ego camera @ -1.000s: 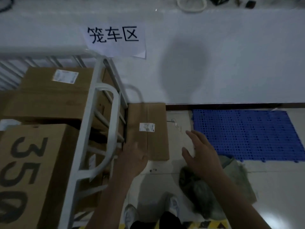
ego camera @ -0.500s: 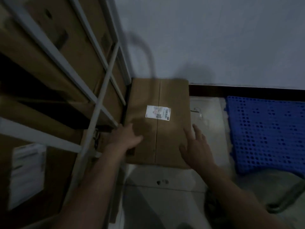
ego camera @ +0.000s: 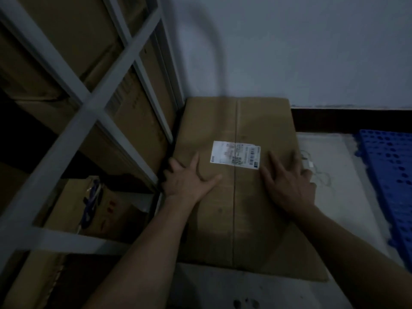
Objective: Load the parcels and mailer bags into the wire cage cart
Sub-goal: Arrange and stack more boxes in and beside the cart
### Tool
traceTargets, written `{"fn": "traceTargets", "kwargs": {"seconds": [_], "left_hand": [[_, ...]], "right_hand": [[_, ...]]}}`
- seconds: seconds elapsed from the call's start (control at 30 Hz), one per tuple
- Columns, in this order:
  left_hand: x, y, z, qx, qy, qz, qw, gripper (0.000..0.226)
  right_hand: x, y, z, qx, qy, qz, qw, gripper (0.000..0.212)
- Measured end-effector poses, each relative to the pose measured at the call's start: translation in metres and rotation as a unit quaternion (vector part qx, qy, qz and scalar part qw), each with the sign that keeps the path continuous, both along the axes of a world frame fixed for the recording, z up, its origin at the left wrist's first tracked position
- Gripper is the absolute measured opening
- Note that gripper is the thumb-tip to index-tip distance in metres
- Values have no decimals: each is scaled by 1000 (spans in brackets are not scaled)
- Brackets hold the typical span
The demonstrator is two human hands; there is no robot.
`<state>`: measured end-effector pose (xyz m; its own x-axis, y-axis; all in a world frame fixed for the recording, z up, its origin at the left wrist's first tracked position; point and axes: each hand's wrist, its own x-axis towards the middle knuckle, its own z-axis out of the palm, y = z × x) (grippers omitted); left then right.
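Head camera looks down at a big brown box [ego camera: 245, 197] on the floor, right beside the wire cart [ego camera: 73, 121]. Both hands lie flat on top of the box with fingers spread, not gripping. The left hand [ego camera: 189, 181] is near the cart-side edge. The right hand [ego camera: 287, 181] is by the other edge. A white label [ego camera: 235, 154] sits between them. More boxes [ego camera: 93, 63] fill the cart.

The shipping label [ego camera: 235, 155] print is too blurred to read; the wire cage cart [ego camera: 93, 108] runs off-frame.
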<state>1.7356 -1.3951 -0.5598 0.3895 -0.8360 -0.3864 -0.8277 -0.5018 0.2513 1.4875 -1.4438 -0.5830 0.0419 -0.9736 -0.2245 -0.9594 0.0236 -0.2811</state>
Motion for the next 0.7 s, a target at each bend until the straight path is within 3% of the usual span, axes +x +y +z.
{"fn": "traceTargets", "kwargs": {"seconds": [0.37, 0.7], "left_hand": [[15, -22, -4, 1, 52, 21, 998, 114], [2, 1, -1, 6, -25, -16, 1000, 114]], "right_hand": [[-5, -1, 0, -24, 29, 21, 999, 66], [-21, 25, 8, -3, 37, 28, 999, 69]]}}
